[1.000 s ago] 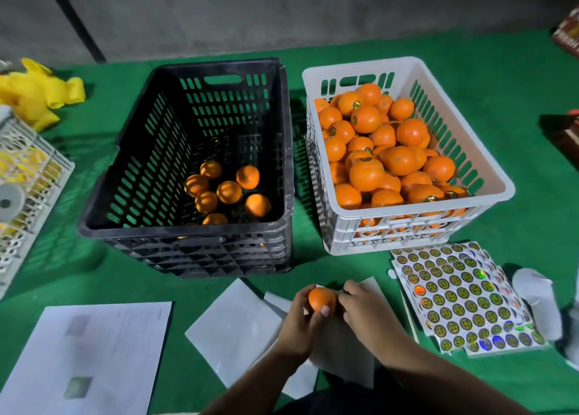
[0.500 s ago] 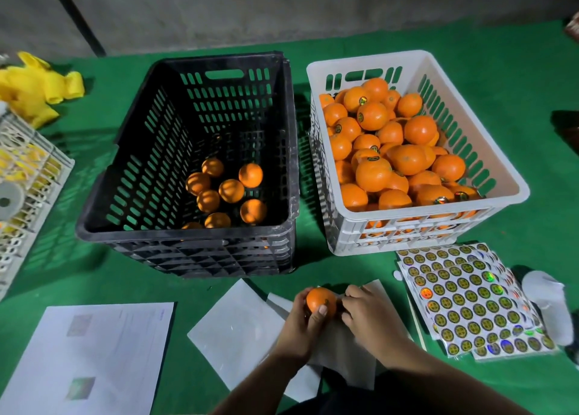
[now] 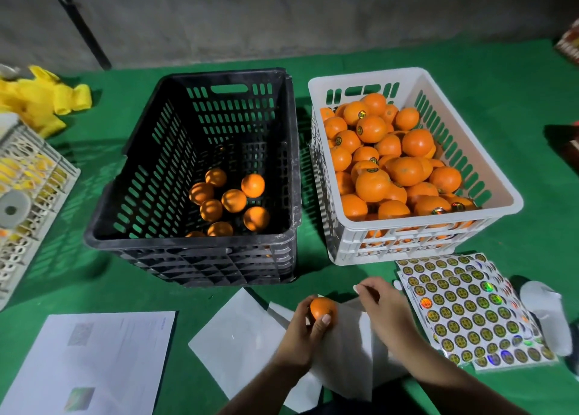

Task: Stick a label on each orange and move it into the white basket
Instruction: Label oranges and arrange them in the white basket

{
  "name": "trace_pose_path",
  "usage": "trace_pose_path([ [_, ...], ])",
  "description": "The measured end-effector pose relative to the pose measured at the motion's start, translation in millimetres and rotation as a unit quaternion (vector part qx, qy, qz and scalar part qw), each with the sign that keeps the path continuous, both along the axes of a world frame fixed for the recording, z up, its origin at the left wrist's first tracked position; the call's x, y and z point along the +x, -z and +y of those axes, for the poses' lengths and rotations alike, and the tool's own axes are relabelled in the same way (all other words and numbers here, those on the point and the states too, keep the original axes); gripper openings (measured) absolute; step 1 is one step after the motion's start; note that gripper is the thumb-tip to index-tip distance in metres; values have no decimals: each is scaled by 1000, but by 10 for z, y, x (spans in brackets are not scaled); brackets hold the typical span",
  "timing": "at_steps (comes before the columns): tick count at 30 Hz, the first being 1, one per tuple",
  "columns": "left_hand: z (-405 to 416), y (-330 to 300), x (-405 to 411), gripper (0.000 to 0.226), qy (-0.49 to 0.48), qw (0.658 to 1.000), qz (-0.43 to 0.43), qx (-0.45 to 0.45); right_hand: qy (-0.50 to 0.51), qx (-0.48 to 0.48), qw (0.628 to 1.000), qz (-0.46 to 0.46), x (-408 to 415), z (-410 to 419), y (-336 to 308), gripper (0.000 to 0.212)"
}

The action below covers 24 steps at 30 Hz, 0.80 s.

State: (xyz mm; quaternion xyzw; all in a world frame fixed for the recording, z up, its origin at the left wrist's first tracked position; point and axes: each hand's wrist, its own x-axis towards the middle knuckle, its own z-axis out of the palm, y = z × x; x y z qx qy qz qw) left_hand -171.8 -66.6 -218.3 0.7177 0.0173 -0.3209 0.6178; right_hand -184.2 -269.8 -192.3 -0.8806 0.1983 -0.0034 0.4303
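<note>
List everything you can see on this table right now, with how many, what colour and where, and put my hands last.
black crate: one, black, left of centre on the green cloth
loose oranges: about nine visible, orange, on the black crate's floor
white basket: one, white, right of the black crate
labelled oranges: a heaped pile, orange, filling the white basket
sticker sheets: overlapping stack, dark round labels, front right
blank white sheets: several, white, front centre under the hands
printed paper: one, white, front left
yellow cloth: one, yellow, far left
grey tray: one, pale grey, left edge
held orange: one, orange, in the left hand
left hand: grips the held orange
right hand: just right of the held orange, fingertips pinched; any label there is too small to tell
</note>
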Motion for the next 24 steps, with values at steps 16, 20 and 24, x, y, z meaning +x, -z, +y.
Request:
trace_pose_path([
  [16, -173, -2529, 559, 60, -78, 931, -335, -122, -79, 288, 916, -268, 482, 212, -2680, 24],
  [20, -145, -2929, 687, 66, -67, 890, -429, -140, -118, 252, 917, -285, 558, 192, -3158, 18],
  [24, -168, -3199, 792, 63, -63, 850, -505, -139, -134, 223, 908, -328, 557, 233, -3508, 12],
])
